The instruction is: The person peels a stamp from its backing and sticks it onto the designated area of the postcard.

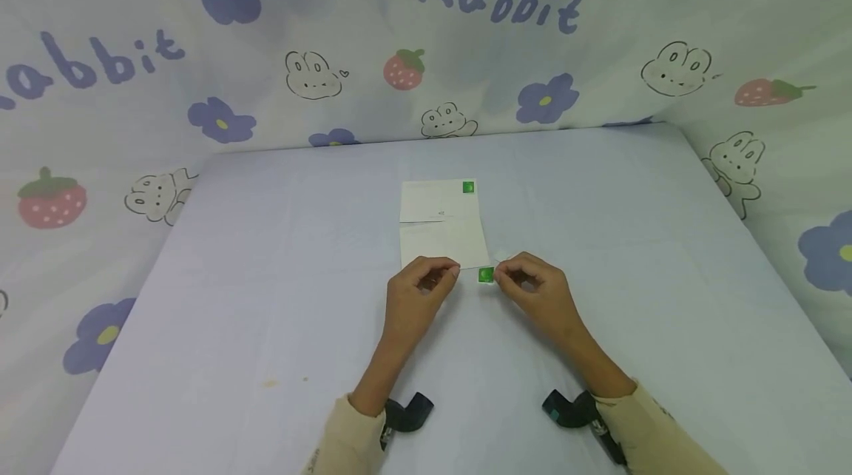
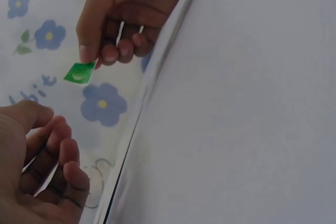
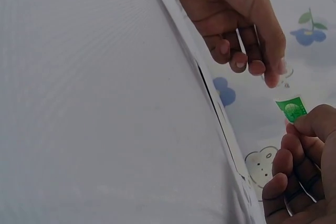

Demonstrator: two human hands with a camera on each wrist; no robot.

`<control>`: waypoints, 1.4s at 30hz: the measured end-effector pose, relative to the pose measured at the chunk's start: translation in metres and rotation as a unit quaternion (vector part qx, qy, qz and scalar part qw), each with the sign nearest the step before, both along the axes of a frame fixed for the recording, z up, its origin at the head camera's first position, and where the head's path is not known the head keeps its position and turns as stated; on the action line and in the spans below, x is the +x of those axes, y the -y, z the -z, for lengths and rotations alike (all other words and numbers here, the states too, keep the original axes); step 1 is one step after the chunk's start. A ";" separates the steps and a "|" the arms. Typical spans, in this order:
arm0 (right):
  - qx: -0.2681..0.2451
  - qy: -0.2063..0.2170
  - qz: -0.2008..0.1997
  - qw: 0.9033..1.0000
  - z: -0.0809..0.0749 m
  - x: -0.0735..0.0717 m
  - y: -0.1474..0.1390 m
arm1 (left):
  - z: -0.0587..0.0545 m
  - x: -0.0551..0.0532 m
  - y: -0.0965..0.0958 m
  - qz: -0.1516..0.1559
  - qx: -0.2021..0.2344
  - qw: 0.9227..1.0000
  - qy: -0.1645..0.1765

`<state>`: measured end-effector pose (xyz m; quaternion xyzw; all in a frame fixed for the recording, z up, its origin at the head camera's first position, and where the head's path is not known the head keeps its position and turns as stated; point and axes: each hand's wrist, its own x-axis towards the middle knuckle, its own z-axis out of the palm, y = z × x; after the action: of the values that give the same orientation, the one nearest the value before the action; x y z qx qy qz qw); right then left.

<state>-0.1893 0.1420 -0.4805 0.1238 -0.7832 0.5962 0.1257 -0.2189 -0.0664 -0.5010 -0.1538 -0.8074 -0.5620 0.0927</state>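
My right hand (image 1: 538, 290) pinches a small green stamp (image 1: 487, 275) with a pale edge between thumb and index finger; it also shows clearly in the right wrist view. To its left, my left hand (image 1: 421, 294) has its thumb and index fingertips together, with nothing visible between them. The left wrist view shows the left hand (image 2: 44, 166) with curled fingers, apart from the stamp (image 2: 80, 73). Just beyond both hands lies cream paper like envelopes (image 1: 441, 242), the upper part bearing another green stamp (image 1: 469, 187) at its top right corner. Whether these are separate pieces I cannot tell.
A white cloth covers the table (image 1: 279, 238). Behind and at the sides hangs a curtain (image 1: 359, 38) printed with rabbits, strawberries and flowers. Black devices (image 1: 409, 413) are strapped at both wrists, by beige sleeves (image 1: 349, 434).
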 end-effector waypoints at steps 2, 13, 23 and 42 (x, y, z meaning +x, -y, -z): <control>0.011 0.000 0.005 1.000 0.000 0.000 0.000 | 0.001 -0.003 0.004 0.004 -0.008 1.000 -0.014; 0.010 0.008 0.005 1.000 0.003 -0.001 -0.001 | 0.011 -0.026 0.033 -0.013 -0.114 0.984 -0.133; 0.016 0.016 0.011 1.000 0.001 -0.001 0.001 | 0.016 -0.039 0.053 -0.035 -0.144 0.984 -0.097; 0.041 0.006 0.049 0.998 0.001 -0.006 0.000 | 0.022 -0.050 0.071 -0.044 -0.202 0.975 -0.082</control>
<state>-0.1958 0.1421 -0.4820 0.0863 -0.8128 0.5575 0.1452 -0.2693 -0.1373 -0.5230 -0.1791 -0.8998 -0.3681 0.1508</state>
